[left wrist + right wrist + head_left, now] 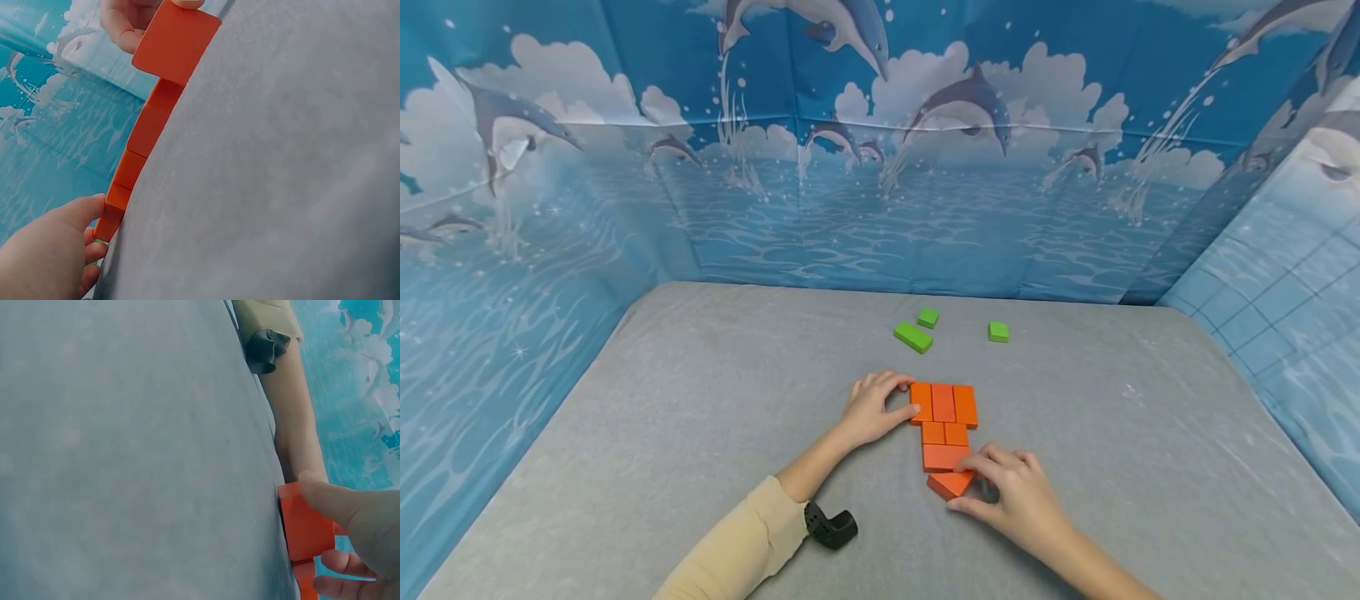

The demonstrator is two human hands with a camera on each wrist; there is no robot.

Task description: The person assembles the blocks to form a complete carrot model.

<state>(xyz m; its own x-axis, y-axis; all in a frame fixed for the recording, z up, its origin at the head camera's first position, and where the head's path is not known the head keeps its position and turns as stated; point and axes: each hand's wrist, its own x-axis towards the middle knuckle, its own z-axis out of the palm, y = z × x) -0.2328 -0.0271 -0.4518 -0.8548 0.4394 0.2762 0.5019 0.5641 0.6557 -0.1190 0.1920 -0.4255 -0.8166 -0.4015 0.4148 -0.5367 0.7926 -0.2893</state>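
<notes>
Beige sleeve (737,542) crosses the bottom left of the head view, a black wrist mount (831,527) at its cuff. Near the centre, the left hand (871,410) pinches the leftmost orange block (922,398) of a row of three. Green blocks (913,337) lie above; small orange blocks (944,433) and a wide orange block (944,457) adjoin below. Lower right of centre, the triangular orange block (949,484) is pinched between the right hand (1015,496)'s thumb and forefinger.
</notes>
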